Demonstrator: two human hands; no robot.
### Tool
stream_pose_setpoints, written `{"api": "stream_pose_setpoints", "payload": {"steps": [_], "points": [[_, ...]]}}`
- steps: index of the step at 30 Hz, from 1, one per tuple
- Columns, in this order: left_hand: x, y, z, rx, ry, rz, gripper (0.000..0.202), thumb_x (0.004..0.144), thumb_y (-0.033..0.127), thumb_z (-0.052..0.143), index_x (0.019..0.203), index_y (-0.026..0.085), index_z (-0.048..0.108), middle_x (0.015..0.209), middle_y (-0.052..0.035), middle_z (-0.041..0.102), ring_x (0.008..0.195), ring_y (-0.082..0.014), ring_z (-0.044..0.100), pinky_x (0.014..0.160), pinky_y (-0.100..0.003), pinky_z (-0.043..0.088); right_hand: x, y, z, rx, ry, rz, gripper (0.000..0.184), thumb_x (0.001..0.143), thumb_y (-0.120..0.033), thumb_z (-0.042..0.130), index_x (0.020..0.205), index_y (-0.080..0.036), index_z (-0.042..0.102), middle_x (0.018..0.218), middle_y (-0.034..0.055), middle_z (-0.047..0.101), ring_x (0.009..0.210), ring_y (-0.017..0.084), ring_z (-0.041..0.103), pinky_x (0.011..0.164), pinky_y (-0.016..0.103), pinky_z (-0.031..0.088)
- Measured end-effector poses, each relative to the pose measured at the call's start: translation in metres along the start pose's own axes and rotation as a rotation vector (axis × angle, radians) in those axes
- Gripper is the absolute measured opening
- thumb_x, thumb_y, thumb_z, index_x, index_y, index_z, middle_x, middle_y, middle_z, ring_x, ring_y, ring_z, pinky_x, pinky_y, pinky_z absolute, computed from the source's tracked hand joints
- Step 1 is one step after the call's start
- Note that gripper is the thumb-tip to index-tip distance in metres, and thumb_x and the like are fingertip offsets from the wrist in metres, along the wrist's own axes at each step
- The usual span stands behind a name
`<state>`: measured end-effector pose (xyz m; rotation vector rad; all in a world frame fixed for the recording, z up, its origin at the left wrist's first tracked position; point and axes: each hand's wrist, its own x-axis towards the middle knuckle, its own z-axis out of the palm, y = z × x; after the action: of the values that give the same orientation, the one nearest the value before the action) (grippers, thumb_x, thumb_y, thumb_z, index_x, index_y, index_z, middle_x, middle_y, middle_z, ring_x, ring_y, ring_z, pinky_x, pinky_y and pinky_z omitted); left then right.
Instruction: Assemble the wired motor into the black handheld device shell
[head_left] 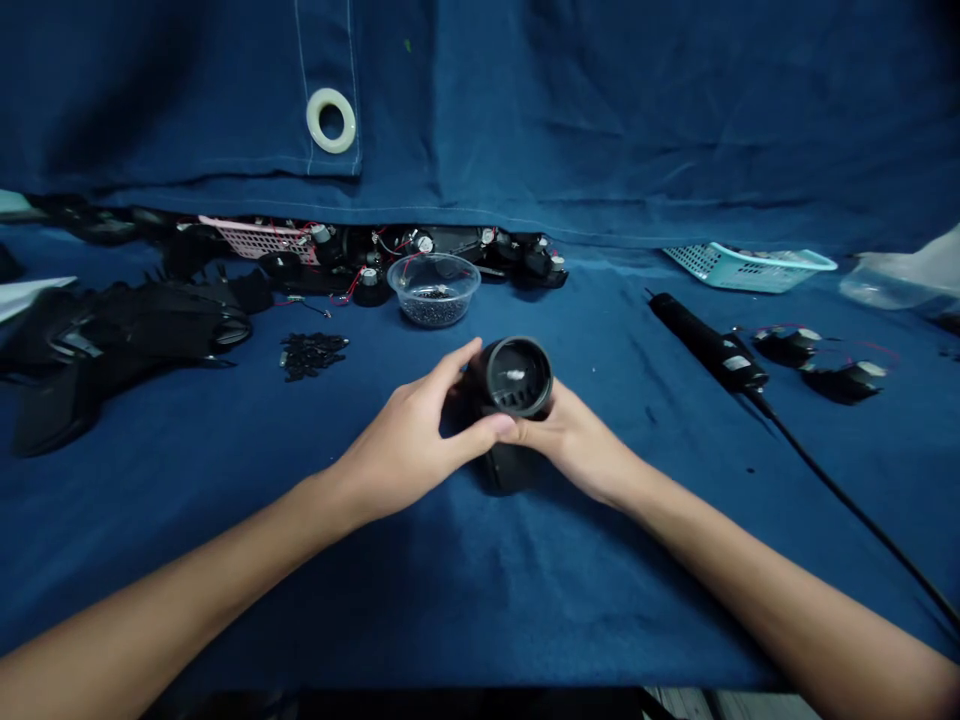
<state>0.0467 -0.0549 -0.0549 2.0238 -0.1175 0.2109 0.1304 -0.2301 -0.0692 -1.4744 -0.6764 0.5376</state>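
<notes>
A black plastic housing [504, 468] is held between my two hands over the blue cloth, its round open end turned up toward me. Inside the opening, a small pale piece and several dark ribs show. My left hand [409, 440] grips the housing from the left, thumb along the front below the rim. From the right, my right hand [574, 435] wraps the other side, its thumb meeting the left one at the front. The fingers behind the housing are mostly hidden.
Beyond my hands stands a clear bowl [437, 292] of small dark screws. Black small parts [313, 355] and a pile of black housings [142, 330] lie left. To the right are a corded electric screwdriver [705, 340], motor units [844, 382] and a turquoise basket [757, 270]. A pink basket [262, 242] sits behind.
</notes>
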Motion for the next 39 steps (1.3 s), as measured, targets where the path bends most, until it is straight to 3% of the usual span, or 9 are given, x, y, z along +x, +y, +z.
{"api": "stream_pose_setpoints", "payload": {"steps": [3,7,12,16,21,32,39], "points": [[-0.002,0.006,-0.005,0.157,-0.032,0.014,0.071,0.083,0.041,0.068,0.146,0.026,0.039,0.140,-0.0083,0.059,0.129,-0.0286,0.056,0.110,-0.046,0.044,-0.001,-0.003,0.003,-0.130,-0.044,-0.029,0.058,0.077,-0.041,0.079,0.127,-0.021,0.055,0.132,0.0064,0.063,0.124,0.023,0.057,0.107,0.039,0.044],[-0.001,0.010,-0.013,0.120,-0.074,0.031,0.060,0.086,0.039,0.064,0.141,0.027,0.042,0.134,-0.0074,0.063,0.125,-0.0281,0.060,0.106,-0.044,0.046,-0.003,-0.003,0.002,-0.205,-0.061,-0.071,0.057,0.080,-0.040,0.076,0.131,-0.024,0.056,0.134,0.0046,0.062,0.125,0.023,0.056,0.109,0.039,0.042],[0.006,0.003,-0.018,-0.044,-0.115,0.053,0.057,0.087,0.034,0.065,0.140,0.031,0.046,0.130,-0.0041,0.066,0.118,-0.0256,0.065,0.103,-0.041,0.049,-0.003,0.005,0.000,0.051,-0.067,0.084,0.037,0.089,-0.039,0.067,0.124,-0.028,0.062,0.119,0.0019,0.069,0.106,0.018,0.065,0.096,0.035,0.052],[0.011,-0.006,-0.015,-0.154,0.035,0.054,0.051,0.084,0.031,0.068,0.131,0.027,0.049,0.121,-0.0041,0.069,0.112,-0.0254,0.067,0.101,-0.043,0.051,-0.002,-0.001,-0.001,0.258,-0.031,0.193,0.038,0.087,-0.033,0.069,0.123,-0.028,0.061,0.112,0.0021,0.071,0.092,0.014,0.070,0.085,0.029,0.057],[0.015,-0.012,-0.014,-0.239,0.203,0.029,0.055,0.075,0.030,0.077,0.120,0.024,0.047,0.113,-0.0037,0.067,0.112,-0.0252,0.064,0.100,-0.041,0.051,-0.003,-0.008,0.000,0.296,-0.197,0.319,0.033,0.092,-0.038,0.064,0.115,-0.014,0.062,0.105,0.0124,0.074,0.093,0.022,0.074,0.087,0.040,0.061],[0.012,-0.013,-0.010,-0.261,0.258,0.027,0.048,0.070,0.027,0.079,0.105,0.025,0.046,0.099,0.0000,0.063,0.105,-0.0238,0.062,0.093,-0.037,0.048,-0.008,-0.008,0.000,0.252,-0.139,0.291,0.031,0.090,-0.041,0.066,0.108,-0.015,0.067,0.095,0.0093,0.076,0.088,0.021,0.075,0.084,0.038,0.063],[0.015,-0.024,-0.012,-0.137,0.255,-0.063,0.042,0.072,0.040,0.078,0.099,0.025,0.050,0.095,-0.0015,0.066,0.089,-0.0233,0.064,0.083,-0.039,0.051,-0.007,-0.014,0.004,0.337,-0.138,0.433,0.038,0.092,-0.046,0.062,0.103,-0.010,0.069,0.085,0.0150,0.077,0.075,0.021,0.076,0.070,0.032,0.065]]}}
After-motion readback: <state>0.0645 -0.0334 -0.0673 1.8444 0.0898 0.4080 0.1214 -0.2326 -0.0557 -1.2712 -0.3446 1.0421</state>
